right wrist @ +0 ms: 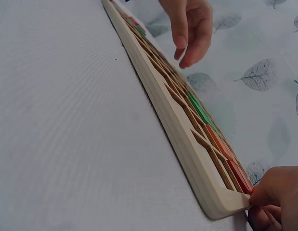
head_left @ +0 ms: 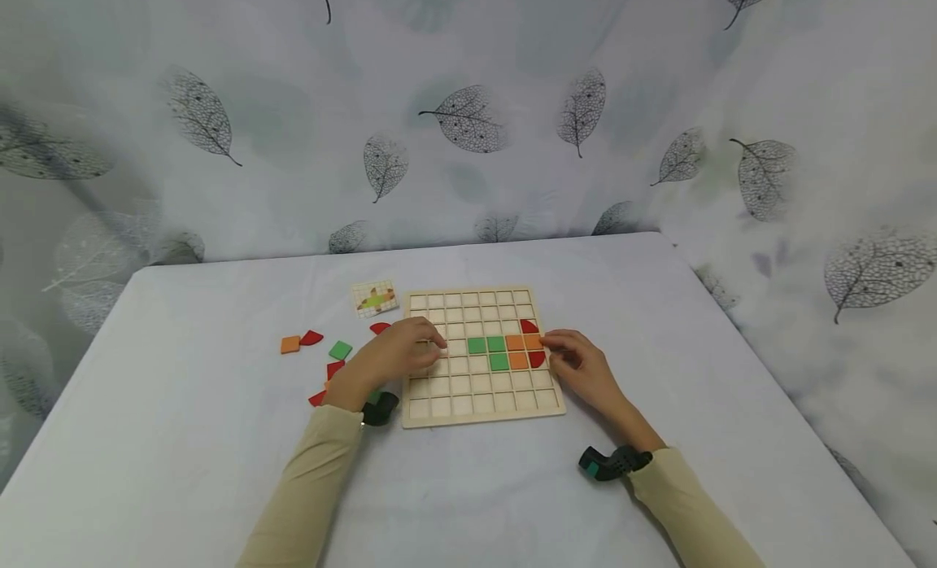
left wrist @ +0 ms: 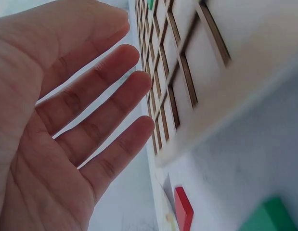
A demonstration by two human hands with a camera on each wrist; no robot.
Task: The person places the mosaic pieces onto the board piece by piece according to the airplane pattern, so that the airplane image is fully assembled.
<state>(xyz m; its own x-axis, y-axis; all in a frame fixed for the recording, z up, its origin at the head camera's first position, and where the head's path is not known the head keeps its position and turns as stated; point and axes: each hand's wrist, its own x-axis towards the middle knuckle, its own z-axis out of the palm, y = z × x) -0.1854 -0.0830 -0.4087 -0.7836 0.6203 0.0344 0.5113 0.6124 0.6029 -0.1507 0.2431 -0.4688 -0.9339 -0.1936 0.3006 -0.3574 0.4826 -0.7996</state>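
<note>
A light wooden grid board (head_left: 454, 405) lies on the white table. Seated in its right-hand cells are green squares (head_left: 499, 362), orange squares (head_left: 517, 360) and red quarter-round pieces (head_left: 537, 359). My left hand (head_left: 395, 355) hovers over the board's left cells. In the left wrist view its fingers (left wrist: 105, 108) are nearly straight, and nothing shows in them. At the board's right edge, my right hand (head_left: 586, 371) pinches the rim between thumb and fingers. The right wrist view shows that thumb (right wrist: 269, 185) against the frame near a corner, beside a red piece (right wrist: 239, 177).
A small pattern card (head_left: 375, 298) lies beyond the board's upper left. Left of the board are loose pieces: an orange square (head_left: 289, 345), a red quarter-round (head_left: 311, 338), a green square (head_left: 340, 351) and several more, some partly behind the left forearm. A patterned cloth hangs behind the table.
</note>
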